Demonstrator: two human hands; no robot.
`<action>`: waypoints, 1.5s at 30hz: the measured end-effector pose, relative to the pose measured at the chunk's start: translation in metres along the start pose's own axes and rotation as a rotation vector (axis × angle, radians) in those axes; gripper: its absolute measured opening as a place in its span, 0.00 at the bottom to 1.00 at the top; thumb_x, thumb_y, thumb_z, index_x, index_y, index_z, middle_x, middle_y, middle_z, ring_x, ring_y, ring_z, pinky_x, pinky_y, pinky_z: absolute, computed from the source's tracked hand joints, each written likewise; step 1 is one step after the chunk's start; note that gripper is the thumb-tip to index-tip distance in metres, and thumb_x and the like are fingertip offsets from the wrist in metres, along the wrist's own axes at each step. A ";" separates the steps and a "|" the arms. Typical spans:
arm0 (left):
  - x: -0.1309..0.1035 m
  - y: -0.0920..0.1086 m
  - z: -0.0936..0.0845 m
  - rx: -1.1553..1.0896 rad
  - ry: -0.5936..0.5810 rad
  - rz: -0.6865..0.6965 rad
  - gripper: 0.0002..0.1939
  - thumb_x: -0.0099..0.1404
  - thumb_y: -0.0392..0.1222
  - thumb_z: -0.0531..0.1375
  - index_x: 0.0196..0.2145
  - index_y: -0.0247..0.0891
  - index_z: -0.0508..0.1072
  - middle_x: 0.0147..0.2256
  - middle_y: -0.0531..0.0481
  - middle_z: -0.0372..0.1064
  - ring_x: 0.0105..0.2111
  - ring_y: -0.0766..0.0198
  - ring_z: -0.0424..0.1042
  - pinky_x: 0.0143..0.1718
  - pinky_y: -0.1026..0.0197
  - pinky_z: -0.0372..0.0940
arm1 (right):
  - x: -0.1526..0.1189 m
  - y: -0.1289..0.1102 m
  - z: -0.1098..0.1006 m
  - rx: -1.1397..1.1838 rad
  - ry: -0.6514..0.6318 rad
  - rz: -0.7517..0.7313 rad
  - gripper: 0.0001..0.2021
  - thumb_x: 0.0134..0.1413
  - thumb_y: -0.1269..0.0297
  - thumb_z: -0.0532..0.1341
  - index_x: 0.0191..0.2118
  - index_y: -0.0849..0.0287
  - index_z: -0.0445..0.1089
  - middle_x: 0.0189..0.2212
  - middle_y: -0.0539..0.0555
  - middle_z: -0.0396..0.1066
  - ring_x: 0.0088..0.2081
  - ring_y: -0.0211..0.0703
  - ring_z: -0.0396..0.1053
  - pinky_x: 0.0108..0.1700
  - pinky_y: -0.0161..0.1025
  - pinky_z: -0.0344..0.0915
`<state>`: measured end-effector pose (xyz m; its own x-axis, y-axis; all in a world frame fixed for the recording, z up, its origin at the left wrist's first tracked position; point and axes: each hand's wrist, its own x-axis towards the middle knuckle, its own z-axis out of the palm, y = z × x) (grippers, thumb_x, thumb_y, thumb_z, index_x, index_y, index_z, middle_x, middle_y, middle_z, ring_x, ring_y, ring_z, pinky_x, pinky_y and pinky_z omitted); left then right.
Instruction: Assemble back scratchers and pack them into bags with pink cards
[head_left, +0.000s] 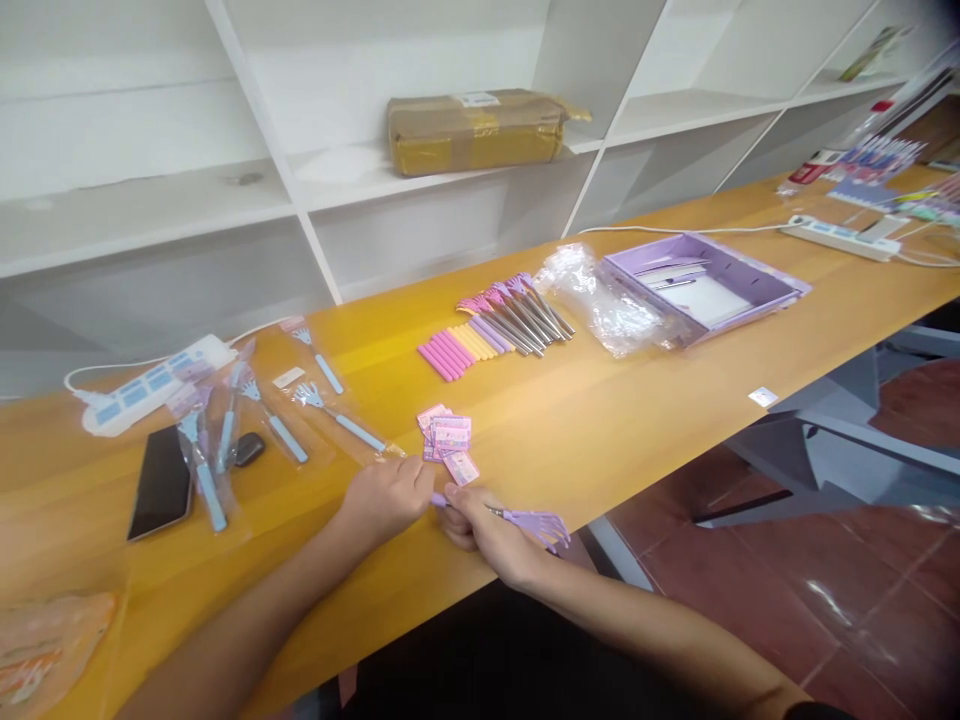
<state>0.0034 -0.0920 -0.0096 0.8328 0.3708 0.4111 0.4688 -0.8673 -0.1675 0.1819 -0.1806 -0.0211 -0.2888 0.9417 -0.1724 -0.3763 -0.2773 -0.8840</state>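
A purple back scratcher with a claw-shaped head is between my two hands at the table's front edge. My right hand is closed around its shaft, and the claw sticks out to the right. My left hand is closed at the other end, where a bit of purple handle shows between the hands; its fingertips are partly hidden. Just beyond lie small pink printed cards in a loose pile. Further back are a row of pink, yellow and purple handle tubes and several metal rods with pink and purple claw heads.
Blue back scratchers in clear bags lie at left, near a power strip, a phone and a small black object. Crumpled clear plastic and a purple box stand at right. A taped parcel sits on the shelf.
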 end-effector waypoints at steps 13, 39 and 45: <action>0.008 -0.004 0.009 0.039 0.121 0.152 0.19 0.71 0.24 0.55 0.24 0.40 0.64 0.21 0.53 0.60 0.21 0.62 0.59 0.25 0.56 0.47 | -0.021 -0.004 0.014 0.090 0.219 0.014 0.33 0.61 0.37 0.65 0.21 0.53 0.48 0.20 0.41 0.40 0.20 0.29 0.40 0.24 0.36 0.36; -0.025 -0.059 0.028 -0.462 0.113 -0.148 0.18 0.77 0.35 0.50 0.28 0.41 0.64 0.23 0.55 0.64 0.23 0.67 0.63 0.29 0.63 0.55 | 0.041 -0.227 -0.195 -1.182 0.899 -0.503 0.13 0.56 0.60 0.72 0.29 0.56 0.67 0.31 0.55 0.78 0.34 0.46 0.76 0.39 0.42 0.70; -0.027 -0.061 0.034 -0.509 0.100 -0.122 0.19 0.79 0.35 0.47 0.29 0.41 0.64 0.24 0.55 0.67 0.23 0.67 0.63 0.29 0.63 0.56 | 0.115 -0.220 -0.236 -1.463 0.888 -0.477 0.07 0.59 0.66 0.64 0.44 0.57 0.71 0.42 0.62 0.81 0.43 0.56 0.77 0.49 0.49 0.69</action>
<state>-0.0370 -0.0379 -0.0410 0.7373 0.4669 0.4883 0.3372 -0.8806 0.3328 0.4392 0.0338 0.0512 0.3051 0.8294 0.4679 0.8828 -0.0621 -0.4657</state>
